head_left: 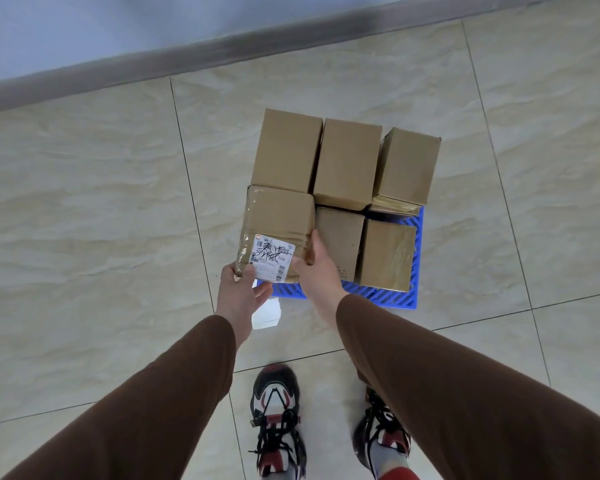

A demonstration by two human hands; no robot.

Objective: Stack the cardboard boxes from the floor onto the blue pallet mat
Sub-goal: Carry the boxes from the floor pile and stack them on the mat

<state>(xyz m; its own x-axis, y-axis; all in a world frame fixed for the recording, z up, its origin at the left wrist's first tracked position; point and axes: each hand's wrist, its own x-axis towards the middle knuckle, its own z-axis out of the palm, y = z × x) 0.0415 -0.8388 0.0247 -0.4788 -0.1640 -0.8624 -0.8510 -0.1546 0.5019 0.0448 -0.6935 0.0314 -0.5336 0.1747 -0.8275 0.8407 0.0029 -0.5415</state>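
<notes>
Nearest, at the bottom centre of the frame, two laced sneakers (278,419) are seen on the tiled floor (84,209), with brown sleeves (146,403) reaching up from both lower corners. Just above them, a white scrap of paper (266,315) lies on the floor beside the near edge of the blue pallet mat (388,295). At mid-frame, a labelled box (278,233) is held over the mat's near left corner: the left hand (240,295) is cupped under its near left corner with fingers spread beneath it, and the right hand (315,268) is clasped on its right edge, thumb on top beside the white shipping label (273,258). To the right, two lower boxes (364,249) are set side by side on the mat. Farther up, three taller boxes (347,161) are ranged in a row along the mat's far side, touching one another. Beyond them, at the top of the frame, a grey skirting board (222,48) and a pale wall (84,22) are seen.
</notes>
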